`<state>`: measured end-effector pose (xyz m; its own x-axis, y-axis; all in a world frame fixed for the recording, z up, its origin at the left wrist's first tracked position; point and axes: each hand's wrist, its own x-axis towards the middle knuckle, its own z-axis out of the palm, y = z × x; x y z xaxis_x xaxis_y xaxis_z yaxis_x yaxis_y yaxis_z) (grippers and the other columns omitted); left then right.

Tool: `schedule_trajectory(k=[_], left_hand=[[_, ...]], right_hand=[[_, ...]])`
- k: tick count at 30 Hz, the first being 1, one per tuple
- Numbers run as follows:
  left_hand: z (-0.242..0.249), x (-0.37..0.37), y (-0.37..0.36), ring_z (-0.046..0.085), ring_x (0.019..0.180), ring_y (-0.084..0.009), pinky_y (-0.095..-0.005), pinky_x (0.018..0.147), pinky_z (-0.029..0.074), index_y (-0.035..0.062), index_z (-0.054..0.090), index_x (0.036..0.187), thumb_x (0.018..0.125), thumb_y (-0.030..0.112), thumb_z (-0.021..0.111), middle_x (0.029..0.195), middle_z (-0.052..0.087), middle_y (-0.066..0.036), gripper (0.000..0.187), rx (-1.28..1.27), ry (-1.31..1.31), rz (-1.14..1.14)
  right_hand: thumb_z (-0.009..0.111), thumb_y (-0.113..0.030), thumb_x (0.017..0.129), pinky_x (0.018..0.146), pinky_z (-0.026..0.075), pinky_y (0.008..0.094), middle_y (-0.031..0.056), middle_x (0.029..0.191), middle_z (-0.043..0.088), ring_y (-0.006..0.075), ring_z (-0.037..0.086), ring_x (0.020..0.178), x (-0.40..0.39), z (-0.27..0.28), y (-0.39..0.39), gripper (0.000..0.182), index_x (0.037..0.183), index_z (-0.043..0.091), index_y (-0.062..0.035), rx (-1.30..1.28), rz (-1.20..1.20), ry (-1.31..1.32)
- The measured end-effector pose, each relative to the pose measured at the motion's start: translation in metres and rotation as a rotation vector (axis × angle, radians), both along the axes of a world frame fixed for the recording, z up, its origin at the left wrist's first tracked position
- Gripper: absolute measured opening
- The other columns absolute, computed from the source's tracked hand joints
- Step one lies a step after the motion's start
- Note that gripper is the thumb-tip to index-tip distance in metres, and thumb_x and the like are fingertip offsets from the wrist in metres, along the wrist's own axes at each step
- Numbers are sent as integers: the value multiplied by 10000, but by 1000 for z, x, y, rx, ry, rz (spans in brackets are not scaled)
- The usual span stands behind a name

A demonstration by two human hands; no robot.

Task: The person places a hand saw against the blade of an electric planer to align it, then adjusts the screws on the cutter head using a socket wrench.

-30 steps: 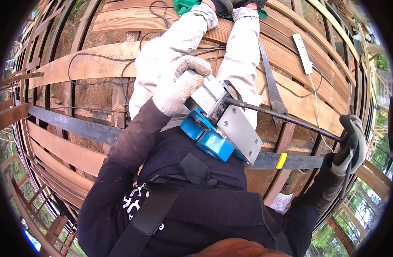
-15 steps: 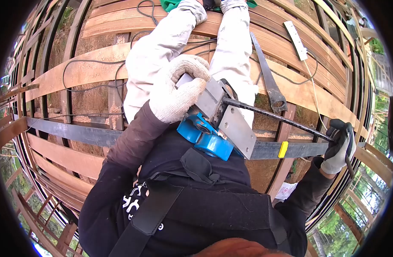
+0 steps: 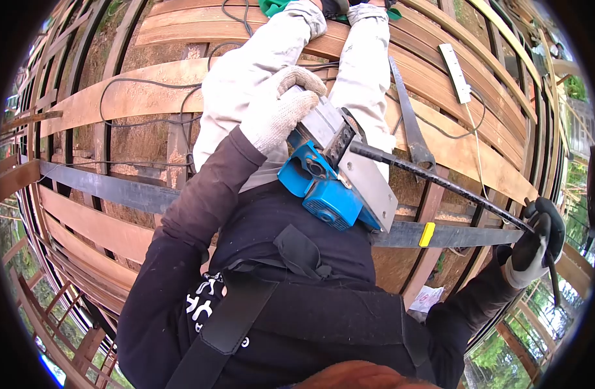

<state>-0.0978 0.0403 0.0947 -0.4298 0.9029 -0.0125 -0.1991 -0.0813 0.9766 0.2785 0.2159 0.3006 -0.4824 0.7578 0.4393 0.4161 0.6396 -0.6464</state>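
A blue electric planer point(image 3: 333, 198) lies tilted across my lap with its grey metal base plates facing up. My left hand point(image 3: 281, 107), in a white knit glove, is closed around the front end of the planer. In my right hand point(image 3: 537, 236), gloved in black and white, is a long black metal rod point(image 3: 440, 181) with a bent end below the fist. The rod's far tip meets the planer around the blade slot between the plates; the exact contact is hidden.
A handsaw point(image 3: 411, 123) lies on the planks beyond my knee. A white power strip point(image 3: 454, 72) with a cord rests further right. A yellow block point(image 3: 427, 234) sits on a dark metal beam point(image 3: 109, 187). Black cables point(image 3: 138, 123) loop across boards, with open gaps between the joists.
My right hand has moved outward and slightly down with the rod. The planer has shifted a little to the right and turned, showing more of its blue body.
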Motion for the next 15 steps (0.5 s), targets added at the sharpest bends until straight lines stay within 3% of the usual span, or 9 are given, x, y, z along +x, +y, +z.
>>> schedule_trajectory(k=[1, 2, 8, 15], left_hand=[[-1, -1, -1, 559, 878, -76, -237, 808, 475, 33, 638, 1019, 880, 34, 609, 977, 628, -18, 142, -31, -18, -1], [-2, -2, -2, 559, 878, -77, -235, 808, 474, 35, 639, 1018, 882, 36, 609, 976, 629, -16, 139, -61, -36, -3], [-6, 0, 4, 555, 875, -71, -234, 809, 473, 41, 640, 1023, 890, 51, 603, 980, 634, -15, 138, -6, 40, -4], [-10, -3, 1, 562, 883, -84, -239, 817, 475, 41, 640, 1026, 890, 49, 592, 978, 631, -12, 144, -9, -37, -26]], right_hand=[[580, -142, 970, 760, 477, 335, 175, 983, 647, 205, 594, 829, -1, 3, -2, 265, 1086, 619, 93, 5, 99, -72], [564, -125, 963, 786, 484, 350, 184, 982, 649, 237, 617, 863, -2, 7, -7, 251, 1070, 619, 96, -9, 10, -182], [588, -179, 941, 906, 501, 429, 210, 1008, 649, 323, 644, 980, 18, -8, 11, 306, 1055, 620, 103, 27, 265, -109], [667, -233, 888, 892, 475, 446, 187, 1003, 624, 346, 613, 988, 14, -21, 14, 360, 1017, 653, 103, -63, 313, -103]])
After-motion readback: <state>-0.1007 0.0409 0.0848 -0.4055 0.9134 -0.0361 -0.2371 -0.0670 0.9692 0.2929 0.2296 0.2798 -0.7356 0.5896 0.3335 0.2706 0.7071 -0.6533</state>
